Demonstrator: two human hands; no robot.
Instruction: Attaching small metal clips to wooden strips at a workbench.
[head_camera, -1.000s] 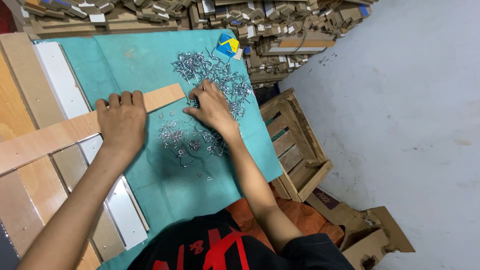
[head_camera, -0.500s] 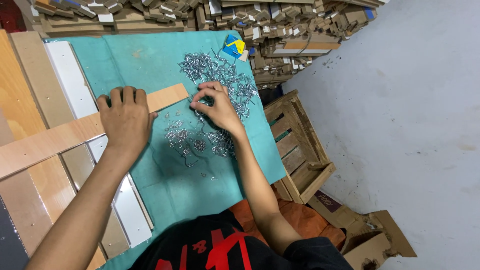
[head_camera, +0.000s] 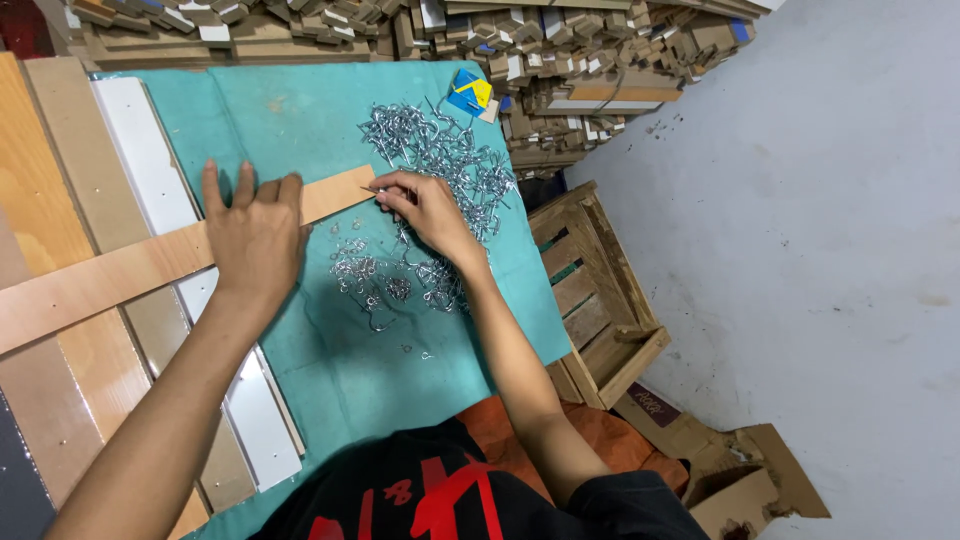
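Observation:
My left hand (head_camera: 255, 232) lies flat, fingers spread, on a long light wooden strip (head_camera: 120, 275) that crosses the green cloth (head_camera: 300, 115). My right hand (head_camera: 425, 207) pinches a small metal screw hook between thumb and fingers, its tip at the strip's right end (head_camera: 352, 188). A pile of shiny metal screw hooks (head_camera: 440, 155) lies just beyond my right hand. More loose hooks (head_camera: 385, 275) are scattered on the cloth under my wrist.
White and wood-coloured boards (head_camera: 130, 160) lie under the cloth on the left. A stack of small wooden pieces (head_camera: 560, 50) fills the far edge. A small blue and yellow box (head_camera: 470, 93) sits by the pile. A wooden crate (head_camera: 595, 285) and torn cardboard (head_camera: 745, 480) stand on the grey floor.
My right hand has lifted out of the hook pile and moved left to the strip's end, a hook now pinched in it. My left hand stays pressed on the strip.

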